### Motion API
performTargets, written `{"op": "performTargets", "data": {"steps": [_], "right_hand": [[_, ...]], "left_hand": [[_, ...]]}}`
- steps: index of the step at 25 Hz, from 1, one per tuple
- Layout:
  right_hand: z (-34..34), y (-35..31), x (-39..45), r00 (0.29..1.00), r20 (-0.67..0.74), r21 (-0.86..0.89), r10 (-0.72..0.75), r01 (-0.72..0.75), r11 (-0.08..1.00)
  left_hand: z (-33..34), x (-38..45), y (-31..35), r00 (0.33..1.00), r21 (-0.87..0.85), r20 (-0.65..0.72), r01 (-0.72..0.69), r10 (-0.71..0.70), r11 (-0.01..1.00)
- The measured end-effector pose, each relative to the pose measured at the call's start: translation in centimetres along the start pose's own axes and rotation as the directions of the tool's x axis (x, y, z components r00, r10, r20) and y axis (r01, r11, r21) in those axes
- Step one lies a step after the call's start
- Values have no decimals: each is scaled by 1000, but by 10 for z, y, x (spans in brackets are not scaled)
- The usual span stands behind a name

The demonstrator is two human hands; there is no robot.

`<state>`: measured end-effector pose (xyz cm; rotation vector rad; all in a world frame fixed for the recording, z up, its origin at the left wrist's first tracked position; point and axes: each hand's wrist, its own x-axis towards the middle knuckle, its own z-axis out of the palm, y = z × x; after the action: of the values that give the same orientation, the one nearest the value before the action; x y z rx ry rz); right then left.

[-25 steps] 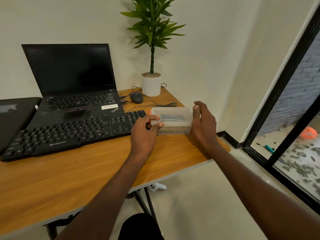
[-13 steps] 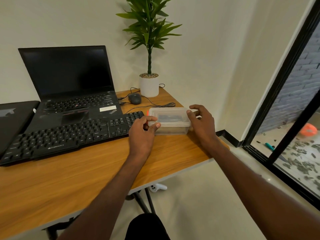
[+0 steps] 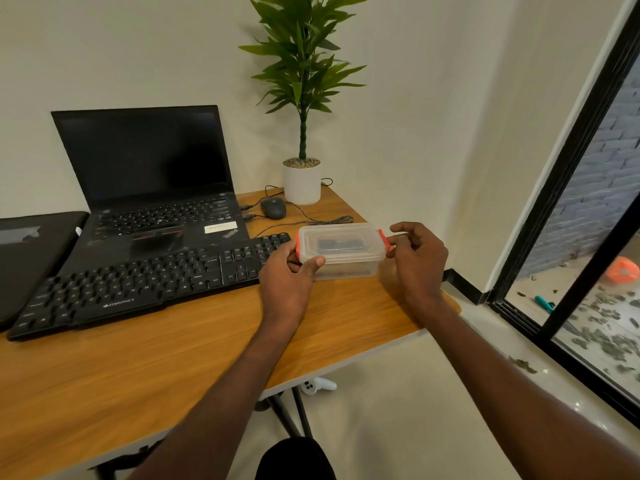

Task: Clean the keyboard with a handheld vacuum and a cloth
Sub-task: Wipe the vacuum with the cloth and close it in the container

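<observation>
A black keyboard (image 3: 138, 285) lies across the wooden desk (image 3: 138, 368) in front of an open black laptop. Just right of it stands a clear plastic box (image 3: 341, 249) with a lid and red side clips; something dark lies inside. My left hand (image 3: 287, 275) grips the box's left end, thumb on its front corner. My right hand (image 3: 417, 258) is at the right end, its fingers curled and pinching the red clip there. No vacuum or cloth can be made out.
The laptop (image 3: 152, 188) sits behind the keyboard, a dark sleeve (image 3: 31, 251) at far left. A mouse (image 3: 273, 206) with its cable and a potted plant (image 3: 302, 181) stand at the back. The desk's right edge is close to the box; a glass sliding door (image 3: 568, 209) is beyond.
My right hand shifted from lying flat against the box's right side to pinching its red clip. The red clips on both ends now show. My left hand stayed in place.
</observation>
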<state>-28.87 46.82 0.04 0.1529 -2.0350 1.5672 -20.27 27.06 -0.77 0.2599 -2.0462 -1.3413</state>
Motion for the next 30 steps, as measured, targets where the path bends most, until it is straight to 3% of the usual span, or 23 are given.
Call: {"op": "performTargets", "data": {"steps": [6, 10, 15, 17, 20, 22, 24, 30], "right_hand": [[-2, 0, -2, 997, -41, -6, -60, 60, 998], [0, -2, -4, 976, 11, -121, -216, 216, 969], [0, -5, -5, 960, 54, -142, -274, 279, 950], [0, -6, -5, 975, 36, -107, -217, 220, 970], [0, -4, 0, 998, 62, -1, 8, -8, 1000], [0, 0, 3, 988, 117, -67, 102, -94, 993], [1, 1, 3, 981, 152, -132, 118, -98, 986], [2, 3, 5, 970, 203, -59, 136, -126, 990]], "left_hand": [[-1, 0, 0, 1000, 53, 2, -28, 28, 998], [-1, 1, 0, 1000, 65, 9, -31, 30, 997], [-1, 1, 0, 999, 61, 14, -32, 31, 998], [0, 1, 0, 1000, 50, 18, -5, 4, 999], [3, 2, -1, 1000, 32, 0, 30, -30, 999], [4, 1, -3, 1000, 35, -1, 24, -24, 999], [3, 1, -4, 1000, 36, -7, 28, -27, 999], [3, 1, -5, 1000, 36, -13, 10, -9, 999]]}}
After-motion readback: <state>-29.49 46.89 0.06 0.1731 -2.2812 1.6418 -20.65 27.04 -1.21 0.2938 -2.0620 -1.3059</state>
